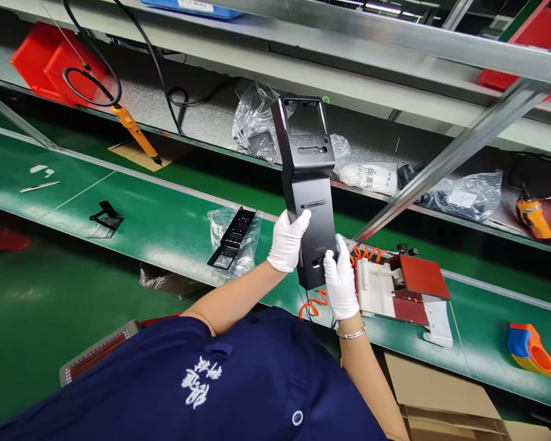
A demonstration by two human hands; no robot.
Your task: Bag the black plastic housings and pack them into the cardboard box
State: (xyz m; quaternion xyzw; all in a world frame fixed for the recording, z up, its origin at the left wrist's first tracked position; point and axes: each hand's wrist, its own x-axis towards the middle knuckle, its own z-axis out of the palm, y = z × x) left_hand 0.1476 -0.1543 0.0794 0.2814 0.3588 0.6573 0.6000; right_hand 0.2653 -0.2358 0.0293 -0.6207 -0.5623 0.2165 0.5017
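Observation:
I hold a long black plastic housing (pixel 308 184) upright above the green work surface (pixel 156 226). It has a rectangular window opening at its top end and small slots lower down. My left hand (pixel 288 241), in a white glove, is closed round its left edge near the middle. My right hand (pixel 340 280), also gloved, grips the lower right end, thumb on the front face. A thin bracelet circles my right wrist.
A black frame on a plastic bag (pixel 232 237) lies left of my hands. A white and red fixture (pixel 404 291) with an orange coiled hose (pixel 316 303) stands at right. An orange screwdriver (pixel 135 131) hangs at back left. Bags lie on the rear shelf (pixel 459 196). A cardboard box (pixel 441 398) sits below.

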